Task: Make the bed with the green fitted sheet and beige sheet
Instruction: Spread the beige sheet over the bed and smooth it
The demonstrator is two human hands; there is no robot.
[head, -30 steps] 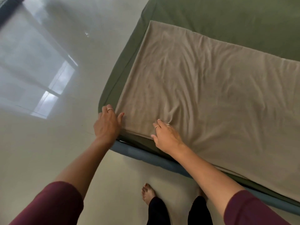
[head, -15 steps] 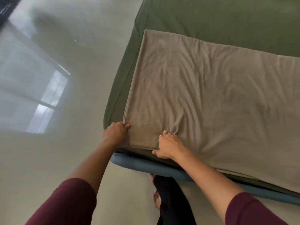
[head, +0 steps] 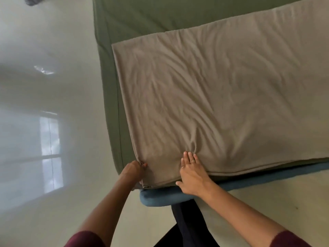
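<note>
Creased beige sheet (head: 222, 97), seemingly folded.

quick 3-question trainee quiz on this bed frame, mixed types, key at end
1. True or false: the beige sheet covers the whole green sheet.
2. Which hand pinches the beige sheet's corner? A) left B) right
3. Fill in: the right hand lies ___ on the beige sheet.

Key:
1. False; green shows beside and beyond it.
2. A; the left hand grips the corner edge.
3. Flat, fingers straight.
</note>
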